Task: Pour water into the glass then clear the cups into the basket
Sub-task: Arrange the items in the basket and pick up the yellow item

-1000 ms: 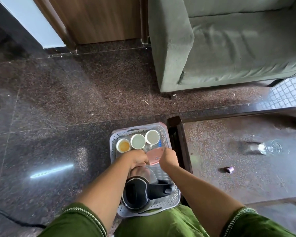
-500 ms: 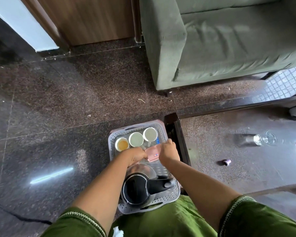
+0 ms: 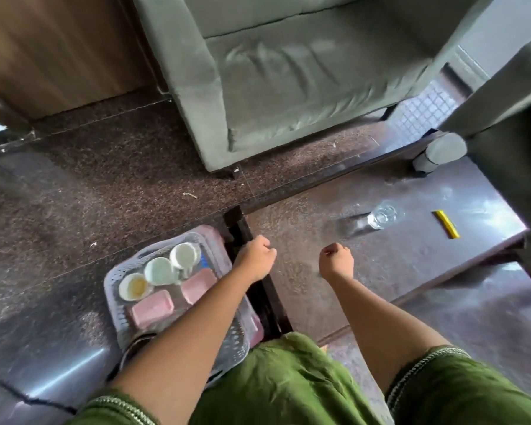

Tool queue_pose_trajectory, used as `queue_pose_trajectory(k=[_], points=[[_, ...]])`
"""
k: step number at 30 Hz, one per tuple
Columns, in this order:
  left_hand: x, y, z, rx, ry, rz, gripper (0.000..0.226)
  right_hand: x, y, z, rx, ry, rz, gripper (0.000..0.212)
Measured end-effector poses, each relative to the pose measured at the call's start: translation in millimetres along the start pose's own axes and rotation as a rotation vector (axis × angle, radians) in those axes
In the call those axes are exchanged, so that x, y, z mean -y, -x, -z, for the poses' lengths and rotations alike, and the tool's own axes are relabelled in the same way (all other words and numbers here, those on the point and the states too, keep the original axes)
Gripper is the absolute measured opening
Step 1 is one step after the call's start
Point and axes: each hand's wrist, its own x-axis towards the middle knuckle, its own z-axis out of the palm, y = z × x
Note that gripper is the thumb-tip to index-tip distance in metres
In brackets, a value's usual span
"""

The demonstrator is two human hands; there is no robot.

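A grey perforated basket (image 3: 118, 271) sits on the floor left of the low table. Three white cups stand in a row at its far end: one with tea residue (image 3: 134, 287), a middle one (image 3: 160, 270) and a far one (image 3: 184, 255). Two pink trays (image 3: 152, 308) lie beside them. The black kettle (image 3: 135, 348) at the near end is mostly hidden by my left forearm. My left hand (image 3: 255, 259) is fisted over the table's corner, holding nothing. My right hand (image 3: 336, 260) is fisted above the tabletop, empty. A clear glass (image 3: 380, 216) stands on the table.
The dark glossy low table (image 3: 411, 265) carries a yellow stick (image 3: 447, 224) at the far right. A grey-green sofa (image 3: 288, 72) stands beyond, another armrest (image 3: 442, 151) at the right. Dark granite floor (image 3: 74, 194) stretches left; a black cable (image 3: 28, 400) lies near.
Both hands have left the basket and moved right, over the table. The pink tray they held now lies in the basket. The view has swung right.
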Motion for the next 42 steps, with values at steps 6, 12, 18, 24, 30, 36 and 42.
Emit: queue_pose_trajectory(k=[6,12,18,24,30,36,42], points=[[-13.7,-48.8,-142.8,0.158,0.186,0.173,0.020,-74.0,-67.3,-0.4,0.172,0.062,-0.153,0.032],[5.9,-91.8,-229.5,0.230,0.221,0.318,0.036,-110.6,-109.5,-43.0,0.234,-0.003,-0.163,0.042],[4.7,-86.9,-218.4,0.177,0.131,0.288,0.038,-97.1,-108.4,-51.5,0.252,0.070,-0.106,0.029],[22.9,-41.2,-138.2,-0.143,0.246,0.307,0.023,-34.9,-46.8,-53.9,0.413,0.062,0.095,0.019],[59.5,37.3,-35.9,-0.462,0.282,0.222,0.022,61.1,58.0,-72.8,0.459,0.006,0.409,0.013],[51.9,101.3,49.7,-0.707,0.322,0.099,0.023,134.0,132.9,-104.2,0.551,0.072,0.610,0.017],[100.7,124.5,111.3,-0.722,0.423,0.142,0.022,162.1,164.4,-138.5,0.602,0.291,0.724,0.009]])
